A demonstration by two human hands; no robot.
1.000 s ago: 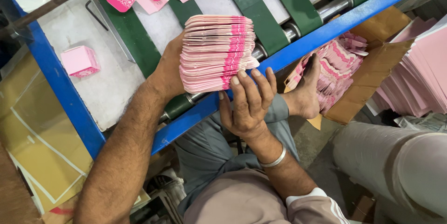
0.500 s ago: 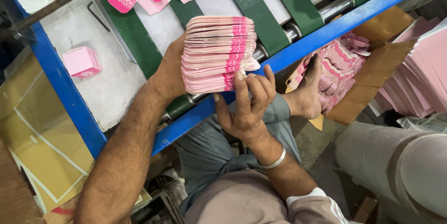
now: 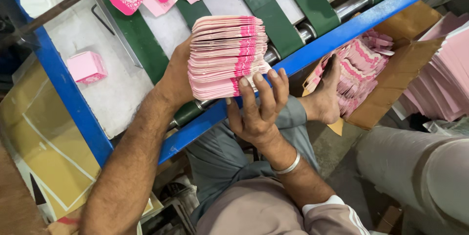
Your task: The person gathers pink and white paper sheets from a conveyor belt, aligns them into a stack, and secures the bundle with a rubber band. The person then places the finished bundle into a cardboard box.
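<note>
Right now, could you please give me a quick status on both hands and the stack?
Left hand grips stack of flat pink cartons from behind. Right hand open, fingertips against the stack's front edge. Stack held above blue frame rail; nothing in the way.

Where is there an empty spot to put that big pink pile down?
The pale machine bed is bare between the small pink box and the green belt. Around the left hand and right hand holding the stack of pink cards it is crowded, as is the full cardboard box.
</note>
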